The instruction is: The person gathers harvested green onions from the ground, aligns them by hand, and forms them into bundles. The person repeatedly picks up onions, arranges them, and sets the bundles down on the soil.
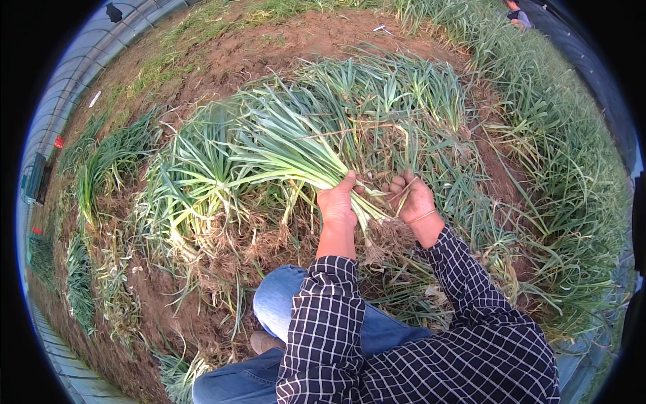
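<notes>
My left hand is closed around the pale stalks of a bunch of leafy green plants, probably leeks or green onions. The leaves fan out to the upper left and the brown roots hang at the lower right. Beside the root end, my right hand pinches a thin pale strip of leaf or stalk between its curled fingers. A thin band circles the right wrist. Pulled plants with soil-caked roots lie heaped under and left of the hands.
Cut leaves and loose plants cover the soil ahead. A dense standing row runs along the right. More bundles lie at the left, near a green crate. A small tool lies on bare soil. Another person is far off, upper right.
</notes>
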Motion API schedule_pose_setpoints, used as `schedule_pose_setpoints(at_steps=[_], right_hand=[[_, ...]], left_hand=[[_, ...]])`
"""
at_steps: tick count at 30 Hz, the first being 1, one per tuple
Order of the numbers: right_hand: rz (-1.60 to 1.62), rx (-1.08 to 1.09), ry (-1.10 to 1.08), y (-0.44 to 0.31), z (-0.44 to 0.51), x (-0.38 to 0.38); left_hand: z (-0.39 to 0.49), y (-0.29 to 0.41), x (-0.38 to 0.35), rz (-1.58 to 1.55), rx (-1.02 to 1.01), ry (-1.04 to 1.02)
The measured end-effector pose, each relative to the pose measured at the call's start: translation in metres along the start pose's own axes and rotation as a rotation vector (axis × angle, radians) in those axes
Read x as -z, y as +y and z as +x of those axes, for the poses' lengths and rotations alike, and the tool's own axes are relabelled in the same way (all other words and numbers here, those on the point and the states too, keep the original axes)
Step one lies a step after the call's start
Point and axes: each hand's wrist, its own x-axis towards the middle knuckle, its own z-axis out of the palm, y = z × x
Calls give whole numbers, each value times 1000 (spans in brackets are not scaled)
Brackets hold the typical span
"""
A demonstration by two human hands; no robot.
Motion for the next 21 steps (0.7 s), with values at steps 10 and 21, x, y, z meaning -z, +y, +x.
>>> schedule_pose_setpoints(at_steps=[10,21], right_hand=[[-245,184,422,-75,-47,222],[-880,234,-189,-48,-70,119]], left_hand=[[-25,-1,-17,55,1,2],[-12,23,0,-68,13,-183]])
